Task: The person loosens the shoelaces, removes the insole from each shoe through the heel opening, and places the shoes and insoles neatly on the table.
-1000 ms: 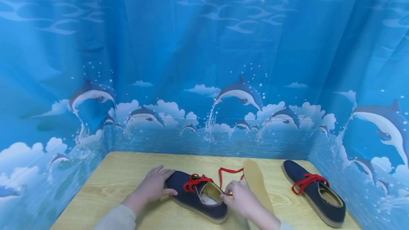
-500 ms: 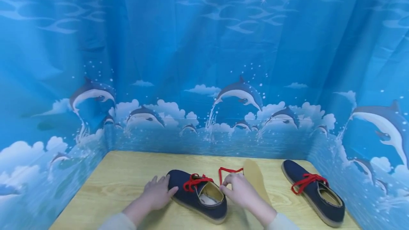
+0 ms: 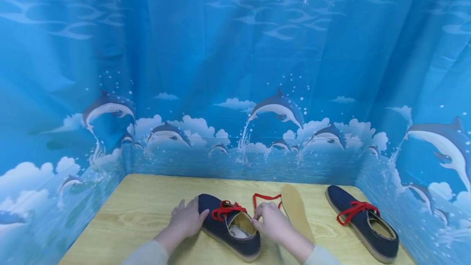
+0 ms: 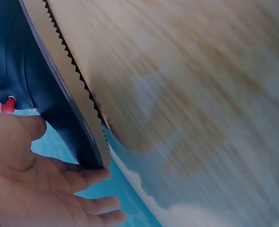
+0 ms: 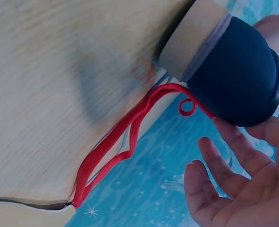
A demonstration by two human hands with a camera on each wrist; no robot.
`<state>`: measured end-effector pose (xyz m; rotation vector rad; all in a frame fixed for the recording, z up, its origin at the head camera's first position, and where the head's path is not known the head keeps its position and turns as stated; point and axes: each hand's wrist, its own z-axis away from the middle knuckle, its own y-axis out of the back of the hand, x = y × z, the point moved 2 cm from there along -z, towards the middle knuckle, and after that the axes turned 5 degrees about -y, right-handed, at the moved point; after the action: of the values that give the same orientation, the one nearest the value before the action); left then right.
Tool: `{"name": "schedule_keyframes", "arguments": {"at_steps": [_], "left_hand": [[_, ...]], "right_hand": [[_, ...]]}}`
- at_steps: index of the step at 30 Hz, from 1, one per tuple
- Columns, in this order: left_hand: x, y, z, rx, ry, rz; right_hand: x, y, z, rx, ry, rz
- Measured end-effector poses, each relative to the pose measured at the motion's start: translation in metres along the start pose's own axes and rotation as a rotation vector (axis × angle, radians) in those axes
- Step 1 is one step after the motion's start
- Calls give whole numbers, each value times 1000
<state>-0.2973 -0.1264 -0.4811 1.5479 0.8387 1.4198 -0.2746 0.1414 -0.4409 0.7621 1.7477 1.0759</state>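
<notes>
A navy lace-up shoe [image 3: 224, 226] with a tied red lace [image 3: 227, 209] stands on the table, its toe to the left. In the head view my left hand [image 3: 185, 219] touches the toe; the left wrist view shows its spread fingers around the toe end and its thumb by the upper. My right hand [image 3: 273, 222] pinches the rim at the shoe's heel between thumb and forefinger. Pale lining shows inside. Just behind that hand lies a loose red lace [image 3: 268, 196], partly hidden, also seen below the heel in the right wrist view. Beside it is a tan insole [image 3: 295, 207].
A matching navy shoe [image 3: 362, 222] with a red bow stands farther right, heel toward me. The light wooden table [image 3: 147, 191] is bounded at the back and sides by a blue curtain [image 3: 235, 72] printed with dolphins.
The shoe has turned slightly, its toe shifting right and away. My left hand has moved right along with the toe. My right hand stays at the heel, its wrist a little shifted.
</notes>
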Motion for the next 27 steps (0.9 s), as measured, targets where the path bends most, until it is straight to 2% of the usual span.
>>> {"name": "schedule_keyframes", "arguments": {"at_steps": [9, 12, 16, 20, 23, 27], "left_hand": [[-3, -4, -20, 39, -67, 67], [-4, -5, -27, 31, -90, 94], [-3, -6, -36, 9, -118, 174], [-3, -8, -44, -1, -146, 221], [-4, -10, -48, -2, -156, 225], [-2, -9, -45, 29, -139, 210]], "right_hand": [[-18, -5, 12, -5, 4, 34], [-23, -7, 15, -18, -3, 25], [-28, -11, 15, -31, -3, 30], [-33, -16, 16, 12, 38, 78], [-37, -18, 17, 41, 54, 107], [-37, -16, 15, 23, 24, 90]]}}
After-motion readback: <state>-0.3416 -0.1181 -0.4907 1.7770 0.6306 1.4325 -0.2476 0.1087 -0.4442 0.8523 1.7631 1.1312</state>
